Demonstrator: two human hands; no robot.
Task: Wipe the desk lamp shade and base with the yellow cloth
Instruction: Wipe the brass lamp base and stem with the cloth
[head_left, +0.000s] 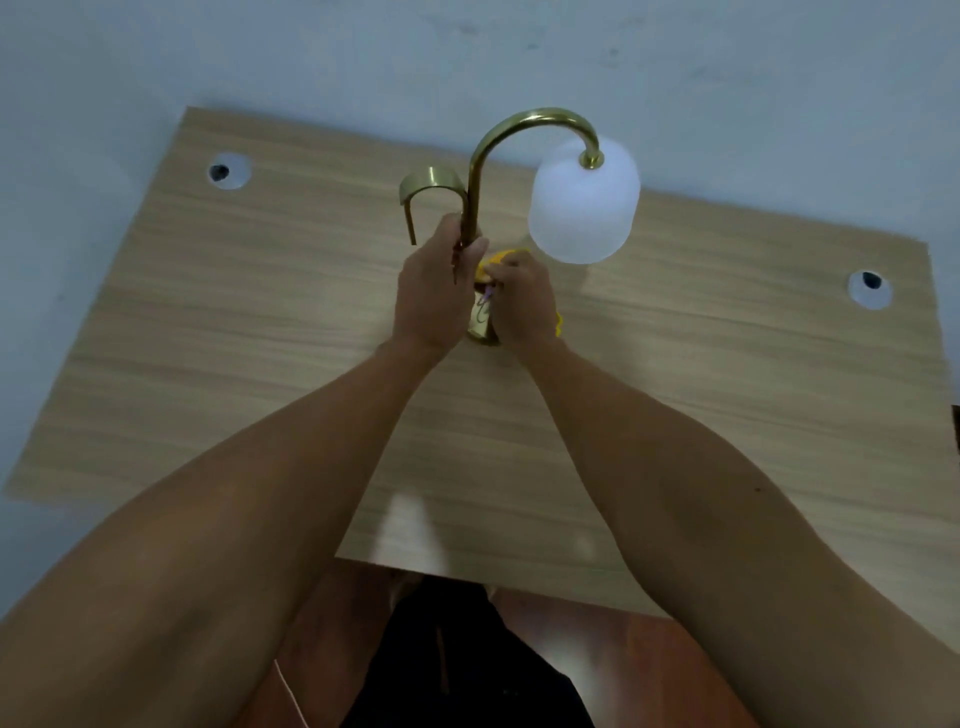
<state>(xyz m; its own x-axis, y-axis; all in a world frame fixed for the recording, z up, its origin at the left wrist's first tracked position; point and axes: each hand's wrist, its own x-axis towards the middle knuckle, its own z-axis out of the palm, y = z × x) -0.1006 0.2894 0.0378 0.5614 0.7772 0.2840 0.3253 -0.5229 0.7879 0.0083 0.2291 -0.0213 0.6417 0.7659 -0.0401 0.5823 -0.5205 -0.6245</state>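
The desk lamp (524, 156) stands near the middle of the wooden table (208, 338), a pale wood-grain top with a round cable hole (228, 170) at the far left and another (870, 289) at the right. Its brass stem (475, 197) is smooth and shiny, rising away from the person, then bending over to the right in a tight hook. From that tip hangs the shade (584, 202), a frosted white, rounded cylinder with its open mouth facing down toward the tabletop. A second, shorter brass hook (431, 182) curls off to the left. The left hand (434, 296) is wrapped around the stem low down, fingers closed on it. The right hand (524, 301) is bunched around the yellow cloth (501, 258), pressing it against the lamp just above the base (482, 325); a yellow scrap peeks out by the wrist.
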